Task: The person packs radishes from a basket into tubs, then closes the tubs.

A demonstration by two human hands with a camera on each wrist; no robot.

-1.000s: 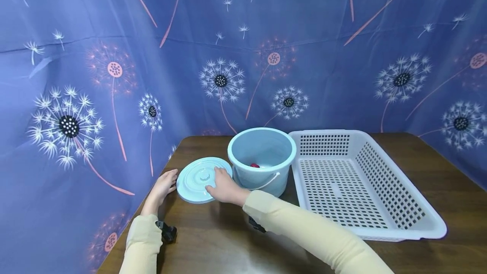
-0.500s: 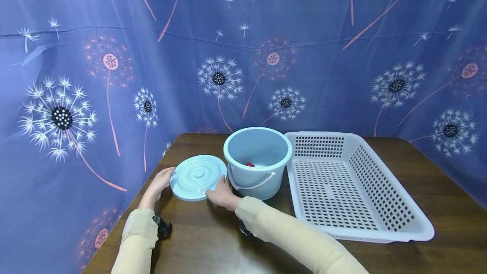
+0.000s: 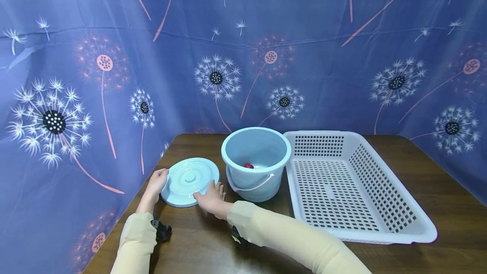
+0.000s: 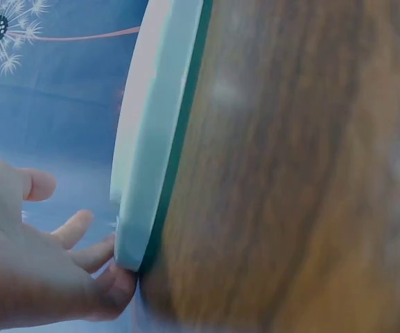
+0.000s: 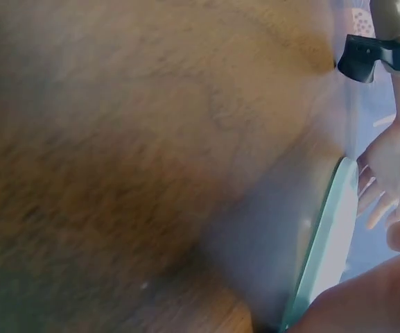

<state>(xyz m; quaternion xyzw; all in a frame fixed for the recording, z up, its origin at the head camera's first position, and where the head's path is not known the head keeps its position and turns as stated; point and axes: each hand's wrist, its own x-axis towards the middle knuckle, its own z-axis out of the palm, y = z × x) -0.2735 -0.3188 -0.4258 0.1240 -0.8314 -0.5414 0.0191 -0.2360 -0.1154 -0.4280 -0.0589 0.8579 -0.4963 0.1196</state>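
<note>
A round light-blue bucket lid (image 3: 190,179), knob up, lies flat at the left of the wooden table. My left hand (image 3: 157,182) is at its left rim; in the left wrist view the fingertips (image 4: 121,281) touch the lid's edge, the thumb raised apart. At the lid's right front rim is my right hand (image 3: 210,200), its thumb by the rim and its fingers spread toward the bucket. The light-blue bucket (image 3: 256,181) stands open just to the right, its white handle hanging down. Inside it lies a small red thing (image 3: 249,165), mostly hidden by the bucket wall.
A white plastic basket (image 3: 395,227) with a holed floor and sides takes up the table's right part, close beside the bucket. The brown wooden table (image 3: 198,248) ends at a blue dandelion-print cloth (image 3: 171,75) behind and to the left.
The lid has moved left, away from the bucket, and settled onto the table. My right hand has slid from over the lid to its right front rim, fingers now spread. The view has shifted slightly.
</note>
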